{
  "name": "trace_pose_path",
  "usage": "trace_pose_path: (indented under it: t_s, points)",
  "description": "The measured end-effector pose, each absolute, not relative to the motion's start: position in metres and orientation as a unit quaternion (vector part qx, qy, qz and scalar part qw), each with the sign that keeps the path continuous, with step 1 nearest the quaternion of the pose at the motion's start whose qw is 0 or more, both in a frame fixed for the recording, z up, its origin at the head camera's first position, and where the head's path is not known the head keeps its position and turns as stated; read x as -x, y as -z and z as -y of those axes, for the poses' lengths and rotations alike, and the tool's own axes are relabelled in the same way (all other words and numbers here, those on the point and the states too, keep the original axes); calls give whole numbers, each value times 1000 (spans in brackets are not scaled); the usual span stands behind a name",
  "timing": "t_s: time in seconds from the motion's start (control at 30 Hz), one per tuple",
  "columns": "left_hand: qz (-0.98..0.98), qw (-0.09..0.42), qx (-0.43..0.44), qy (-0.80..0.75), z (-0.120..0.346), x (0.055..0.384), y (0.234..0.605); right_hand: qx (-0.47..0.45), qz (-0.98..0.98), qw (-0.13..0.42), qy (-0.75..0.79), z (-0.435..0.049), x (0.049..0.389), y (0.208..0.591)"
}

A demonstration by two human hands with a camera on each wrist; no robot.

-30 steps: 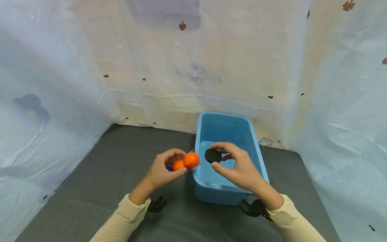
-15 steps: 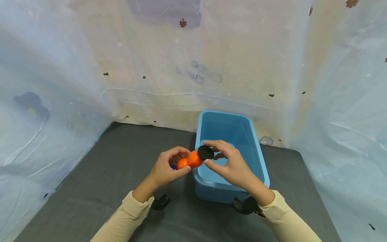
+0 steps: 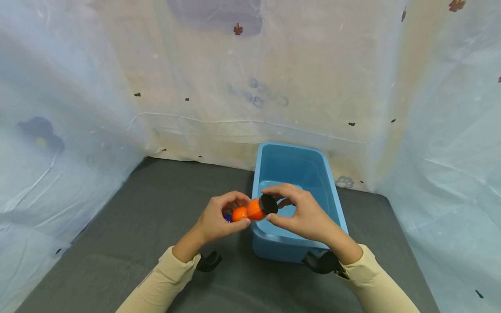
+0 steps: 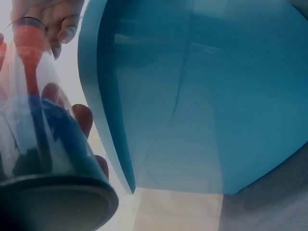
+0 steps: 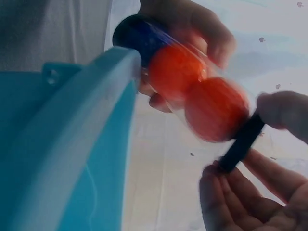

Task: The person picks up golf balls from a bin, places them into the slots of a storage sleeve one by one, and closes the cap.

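Observation:
My left hand [image 3: 215,219] grips a clear plastic tube [image 4: 29,120] round its side. Two orange balls [image 5: 216,109] sit in line inside it, and a dark blue ball [image 5: 142,38] lies behind them. In the left wrist view the tube's far end has a dark-rimmed round base [image 4: 57,207], nearest the camera. Thumb and fingers of my right hand [image 3: 305,217] pinch a round black lid [image 3: 268,204] by its edge, flat against the tube's end beside the outer orange ball. The tube is tilted, held above the front left rim of the tub.
A deep light-blue plastic tub [image 3: 299,245] stands on the dark grey table cover [image 3: 188,182], just under and beyond my hands. Pale patterned plastic sheeting [image 3: 297,78] hangs behind and along both sides. A black strap [image 3: 322,263] circles my right wrist.
One second ago the black lid was held apart from the tube, to its right. My right hand has moved left and brought it onto the tube's end; the tube has shifted slightly right.

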State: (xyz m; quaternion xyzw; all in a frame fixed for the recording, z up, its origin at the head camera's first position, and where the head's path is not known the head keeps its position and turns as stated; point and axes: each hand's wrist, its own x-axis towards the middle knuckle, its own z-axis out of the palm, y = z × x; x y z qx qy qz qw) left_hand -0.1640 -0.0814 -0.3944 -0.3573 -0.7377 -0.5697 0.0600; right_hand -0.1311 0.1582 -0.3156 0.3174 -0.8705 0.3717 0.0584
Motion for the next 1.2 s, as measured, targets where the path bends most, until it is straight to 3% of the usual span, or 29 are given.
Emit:
trace_pose_path:
  t_s: [0.23,0.73,1.2]
  points:
    - [741,43,362,564,81,160,393,-300,870,12,-391,-162,128,311]
    - [755,26,359,548,82,160,391,-291,859,-27,-421,-165,129,312]
    - [740,29,357,569,82,157,391,-309,857,-1,-412,-162,126,315]
